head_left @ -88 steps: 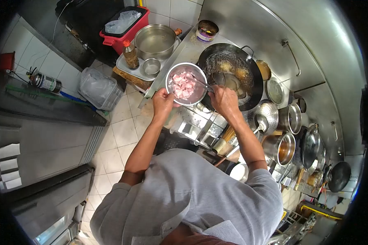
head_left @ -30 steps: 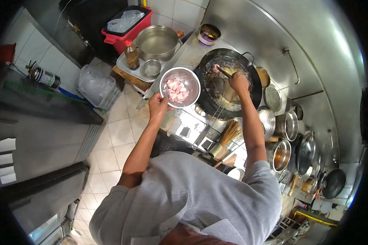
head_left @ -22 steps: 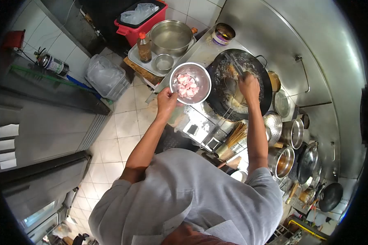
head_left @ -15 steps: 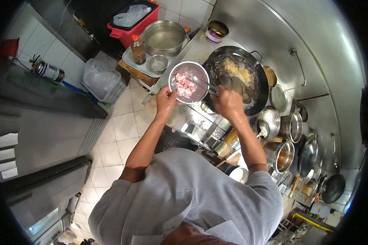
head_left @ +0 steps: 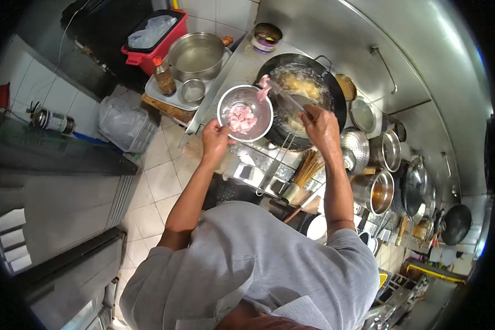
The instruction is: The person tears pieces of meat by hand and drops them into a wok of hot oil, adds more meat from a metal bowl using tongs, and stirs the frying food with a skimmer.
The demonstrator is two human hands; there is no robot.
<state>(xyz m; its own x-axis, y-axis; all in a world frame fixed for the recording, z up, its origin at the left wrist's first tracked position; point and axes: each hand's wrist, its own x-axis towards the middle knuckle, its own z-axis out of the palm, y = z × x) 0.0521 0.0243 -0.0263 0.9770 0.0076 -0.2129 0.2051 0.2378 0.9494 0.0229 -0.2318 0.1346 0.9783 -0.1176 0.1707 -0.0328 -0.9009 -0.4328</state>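
My left hand [head_left: 215, 138] is closed on the near-left rim of a metal bowl [head_left: 267, 118], which is tilted beside the wok. Pink raw meat pieces [head_left: 242, 119] lie in the bowl. Closed round metal tongs [head_left: 295, 103] is my right hand [head_left: 320, 127], above the wok's near side. At the tips of the tongs, a strip of raw meat [head_left: 264, 87] hangs over the bowl's far rim. In the black wok [head_left: 340, 99], golden pieces [head_left: 305, 88] bubble in oil. A wire-handled skimmer [head_left: 278, 168] rests in the wok, its handle toward me.
An open can [head_left: 267, 37] stands behind the wok. To the left, a tray holds a large pot [head_left: 198, 55], a bottle [head_left: 164, 77] and a small bowl [head_left: 193, 91]. A bamboo brush [head_left: 308, 168], a perforated ladle [head_left: 355, 151] and steel pots [head_left: 373, 192] crowd the right.
My right hand has lifted the tongs out of the bowl, bringing up a strip of meat. The view has shifted, and the bowl stays in my left hand.
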